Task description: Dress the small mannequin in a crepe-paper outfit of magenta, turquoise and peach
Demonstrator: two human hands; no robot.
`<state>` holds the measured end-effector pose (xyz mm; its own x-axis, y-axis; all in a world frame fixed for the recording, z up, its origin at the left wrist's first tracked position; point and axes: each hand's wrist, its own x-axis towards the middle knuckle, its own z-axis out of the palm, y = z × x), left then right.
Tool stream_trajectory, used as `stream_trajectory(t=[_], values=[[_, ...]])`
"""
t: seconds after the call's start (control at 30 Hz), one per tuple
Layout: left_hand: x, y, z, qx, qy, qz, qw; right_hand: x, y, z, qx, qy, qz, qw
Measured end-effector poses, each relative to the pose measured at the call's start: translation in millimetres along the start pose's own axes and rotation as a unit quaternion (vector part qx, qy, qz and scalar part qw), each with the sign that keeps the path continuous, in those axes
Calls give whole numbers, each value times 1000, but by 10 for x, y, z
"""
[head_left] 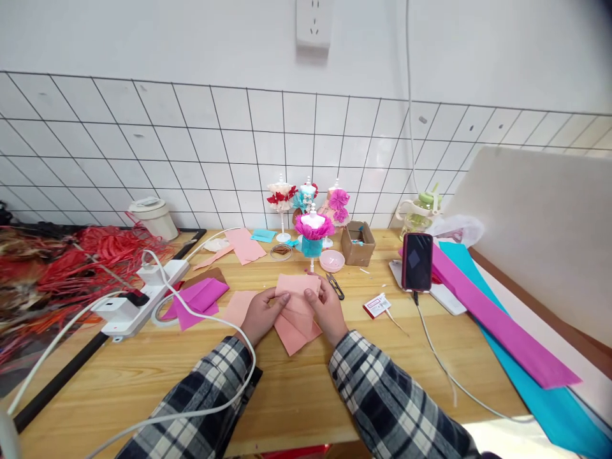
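Observation:
Both hands pinch a piece of pink crepe paper (pixel 297 285) above the table's middle. My left hand (pixel 262 313) grips its left edge, thumb on top; my right hand (pixel 329 308) closes on its right edge the same way. Under it lies more pink paper (pixel 292 339), angled toward me. Another pink sheet (pixel 238 307) rests beside my left hand. Just beyond the hands stands a small white dress form (pixel 312 236) with a magenta ruffle and a turquoise band. Thread snips (pixel 335 287) lie close to my right hand's fingers.
Three decorated dress forms (pixel 282 203) stand by the wall. A cardboard box (pixel 358 245) and pink dish (pixel 331 260) sit nearby. A white cable (pixel 210 317) from the power strip (pixel 143 303) crosses above my left forearm. At right are a phone (pixel 417 262) and long magenta paper (pixel 502 322).

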<state>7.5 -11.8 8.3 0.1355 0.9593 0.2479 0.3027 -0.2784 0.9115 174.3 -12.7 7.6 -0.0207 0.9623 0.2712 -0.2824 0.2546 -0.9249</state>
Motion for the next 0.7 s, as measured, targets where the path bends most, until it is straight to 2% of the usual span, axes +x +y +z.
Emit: stream_trajectory(t=[0.07, 0.13, 0.2, 0.23, 0.27, 0.33, 0.37, 0.43, 0.47, 0.5, 0.53, 0.6, 0.7], values=[[11, 8, -23, 32, 15, 17, 999, 10, 35, -5, -42, 19, 4, 999], [17, 30, -67, 71, 72, 35, 994, 22, 42, -29, -105, 57, -16, 993], [10, 58, -125, 54, 124, 16, 991, 26, 5, -63, -166, 103, -70, 978], [1, 72, -153, 29, 127, -5, 991, 22, -28, -78, -193, 129, -106, 967], [-12, 87, -175, -7, 100, -38, 994, 11, -64, -90, -218, 149, -141, 954], [-43, 117, -194, -112, -40, -140, 983, -31, -132, -92, -254, 155, -212, 931], [-57, 131, -192, -176, -124, -198, 956, -62, -156, -81, -265, 139, -245, 922], [-72, 157, -179, -323, -254, -297, 862, -139, -176, -30, -284, 69, -306, 906], [-72, 167, -176, -391, -284, -322, 814, -181, -173, 7, -297, 23, -333, 894], [-69, 175, -180, -443, -288, -327, 784, -220, -163, 48, -311, -27, -356, 881], [-63, 181, -192, -479, -281, -325, 766, -256, -149, 90, -326, -80, -372, 865], [-58, 189, -230, -506, -263, -336, 750, -307, -112, 166, -346, -179, -390, 834], [-95, 193, -269, -460, -246, -394, 757, -328, -53, 236, -345, -268, -397, 807]])
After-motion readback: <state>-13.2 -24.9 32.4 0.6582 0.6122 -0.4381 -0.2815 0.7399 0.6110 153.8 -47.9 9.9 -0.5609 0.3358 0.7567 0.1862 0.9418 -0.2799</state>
